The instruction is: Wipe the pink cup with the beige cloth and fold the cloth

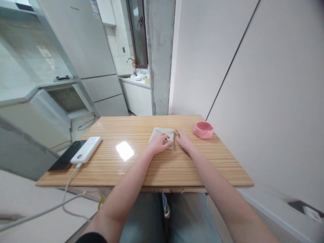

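Note:
A folded pale cloth [158, 130] lies flat near the middle of the wooden table [121, 128]. My left hand [160, 143] rests over the cloth's lower part with its fingers apart, hiding some of it. Just beyond the cloth's right edge, my right hand [183, 139] is on the tabletop, fingers stretched forward and nothing visible in them. Whether its fingertips touch the cloth's edge I cannot tell.
A pink faceted ashtray [203, 129] stands at the table's right side, close to the wall. On the left lie a white power bank [86, 150] with a cable [68, 185] plugged in and a dark phone-like slab [66, 157]. A grey pillar [161, 57] rises behind the table.

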A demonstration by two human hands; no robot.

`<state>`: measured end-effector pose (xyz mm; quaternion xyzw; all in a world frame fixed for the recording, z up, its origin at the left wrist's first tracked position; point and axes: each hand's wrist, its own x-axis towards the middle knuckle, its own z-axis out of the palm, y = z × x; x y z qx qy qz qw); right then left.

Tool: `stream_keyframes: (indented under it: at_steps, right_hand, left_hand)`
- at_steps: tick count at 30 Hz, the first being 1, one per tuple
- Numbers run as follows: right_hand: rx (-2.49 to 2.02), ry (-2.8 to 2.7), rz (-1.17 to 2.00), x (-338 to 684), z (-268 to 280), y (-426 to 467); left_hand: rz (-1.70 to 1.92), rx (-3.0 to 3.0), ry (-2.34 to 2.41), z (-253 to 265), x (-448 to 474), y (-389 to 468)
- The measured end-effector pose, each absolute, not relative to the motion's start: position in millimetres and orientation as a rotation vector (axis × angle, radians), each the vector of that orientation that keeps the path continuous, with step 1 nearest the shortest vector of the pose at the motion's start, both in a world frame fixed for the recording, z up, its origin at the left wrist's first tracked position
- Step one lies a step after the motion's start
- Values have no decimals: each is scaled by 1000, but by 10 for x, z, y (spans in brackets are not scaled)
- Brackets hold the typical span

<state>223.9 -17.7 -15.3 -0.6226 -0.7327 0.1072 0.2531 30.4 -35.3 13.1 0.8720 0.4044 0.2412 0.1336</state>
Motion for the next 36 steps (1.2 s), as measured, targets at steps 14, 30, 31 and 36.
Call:
stream_keyframes:
  at_steps: [14, 30, 31, 36]
  right_hand:
    - [-1623, -2353, 78, 1729, 48, -715]
    - [-2097, -1911, 119, 3607, -97, -1071]
    - [-2044, -1891, 131, 3521, -38, -1032]
    - [-1675, -1855, 273, 2639, 229, -668]
  left_hand:
    - [1009, 2129, 1560, 6, 71, -63]
    - [916, 2149, 1475, -125, 160, -47]
    - [914, 2138, 1471, -125, 167, -44]
    - [1001, 2062, 1472, -115, 194, -20]
